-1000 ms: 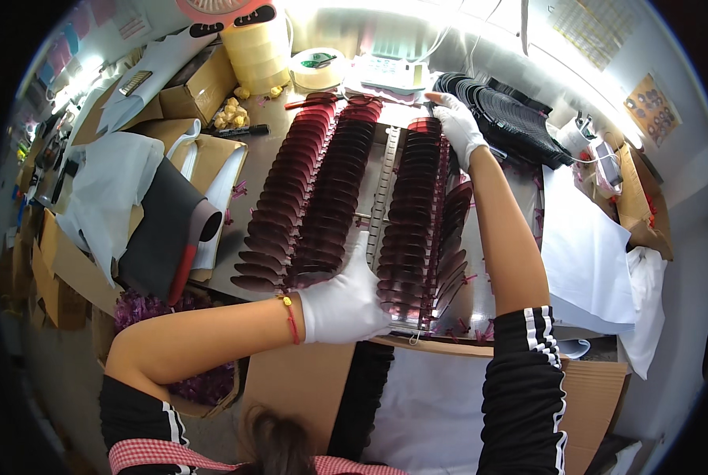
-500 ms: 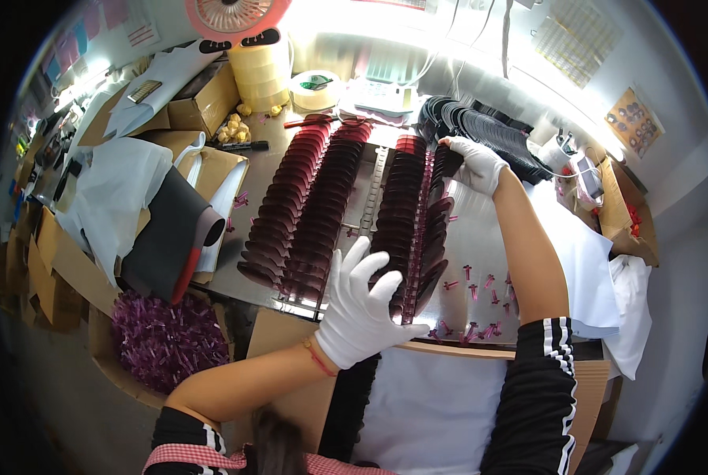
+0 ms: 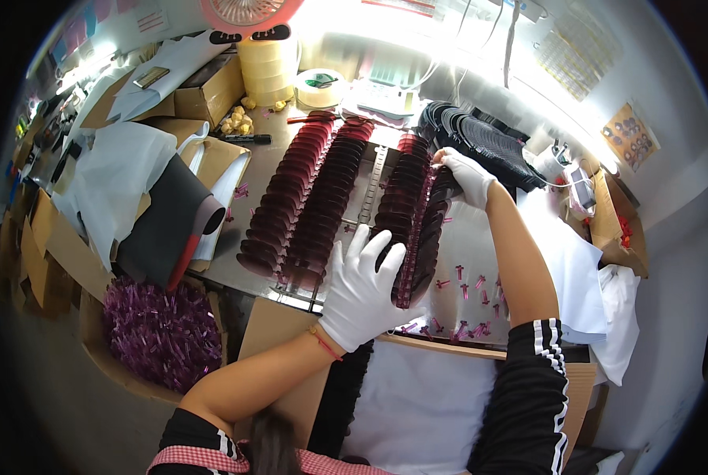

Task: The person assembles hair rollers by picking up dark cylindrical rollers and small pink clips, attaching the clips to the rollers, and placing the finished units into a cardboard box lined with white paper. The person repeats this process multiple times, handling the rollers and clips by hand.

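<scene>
Several long rows of dark red, lens-like tinted pieces (image 3: pixel 279 206) stand on a metal rack on the table. In the rightmost row (image 3: pixel 425 229), the pieces are joined along a purple spine. My right hand (image 3: pixel 466 176), in a white glove, is closed on the far end of this row, thumb and fingers pressed against it. At the near end, my white-gloved left hand (image 3: pixel 362 289) spreads its fingers, with the thumb on the row's right side. Whether the left fingers press on the pieces is hidden. Small purple plastic stubs (image 3: pixel 463 291) lie scattered to the right of the row.
A carton of purple plastic bits (image 3: pixel 160 336) sits at the lower left. Black stacked curved pieces (image 3: pixel 481 142) lie at the back right. Tape rolls (image 3: pixel 268 71) and a pink fan (image 3: pixel 251 12) stand at the back. An open carton with white lining (image 3: pixel 421 404) is in front of me.
My right hand has come slightly nearer along the far end of the rightmost row. My left hand has closed in around its near end, fingers still spread. The view has shifted a little.
</scene>
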`<state>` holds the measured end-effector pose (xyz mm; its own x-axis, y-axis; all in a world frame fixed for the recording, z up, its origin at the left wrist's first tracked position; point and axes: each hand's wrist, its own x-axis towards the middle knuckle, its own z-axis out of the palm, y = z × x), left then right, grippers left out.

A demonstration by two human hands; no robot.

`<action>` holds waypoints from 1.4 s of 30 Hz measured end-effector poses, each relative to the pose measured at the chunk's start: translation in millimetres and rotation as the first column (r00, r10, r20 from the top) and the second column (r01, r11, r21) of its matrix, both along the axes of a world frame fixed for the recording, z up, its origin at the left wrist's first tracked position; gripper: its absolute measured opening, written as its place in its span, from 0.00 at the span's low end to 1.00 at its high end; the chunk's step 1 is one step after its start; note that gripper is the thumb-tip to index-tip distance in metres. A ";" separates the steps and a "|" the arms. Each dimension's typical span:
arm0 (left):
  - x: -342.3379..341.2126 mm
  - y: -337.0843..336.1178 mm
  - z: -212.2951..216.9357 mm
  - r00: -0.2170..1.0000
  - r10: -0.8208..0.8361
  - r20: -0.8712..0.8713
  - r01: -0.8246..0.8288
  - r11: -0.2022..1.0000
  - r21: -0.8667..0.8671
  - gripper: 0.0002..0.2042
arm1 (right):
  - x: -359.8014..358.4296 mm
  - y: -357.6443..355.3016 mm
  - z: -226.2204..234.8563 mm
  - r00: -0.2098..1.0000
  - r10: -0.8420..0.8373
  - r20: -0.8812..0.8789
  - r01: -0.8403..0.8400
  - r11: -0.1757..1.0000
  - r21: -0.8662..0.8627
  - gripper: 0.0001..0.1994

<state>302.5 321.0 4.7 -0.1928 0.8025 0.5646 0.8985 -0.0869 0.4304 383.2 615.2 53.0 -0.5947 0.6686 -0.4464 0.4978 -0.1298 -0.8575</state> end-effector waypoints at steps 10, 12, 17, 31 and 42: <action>-0.7 3.4 0.4 0.999 0.032 -0.016 -0.032 0.999 -0.010 0.50 | 8.2 -64.3 10.7 0.996 0.007 -0.093 -0.004 1.000 0.031 0.10; 1.1 4.9 -0.7 1.000 0.020 -0.010 -0.020 1.000 0.013 0.50 | 22.0 -64.1 -2.1 0.985 0.072 -0.157 -0.075 0.997 -0.013 0.09; -0.4 3.7 -2.3 0.999 0.040 -0.015 -0.040 0.999 0.023 0.48 | 26.3 -81.3 -4.0 0.977 0.144 -0.156 -0.137 0.989 0.052 0.08; 0.9 3.9 -2.1 0.997 0.057 -0.058 -0.058 0.998 -0.025 0.53 | 50.3 -114.7 -18.5 0.939 -0.048 -0.341 -0.013 0.985 -0.174 0.06; 1.1 4.1 -4.3 0.997 0.051 -0.059 -0.055 0.996 -0.077 0.55 | 48.6 -136.9 -6.9 0.996 0.079 -0.049 -0.074 0.992 0.104 0.11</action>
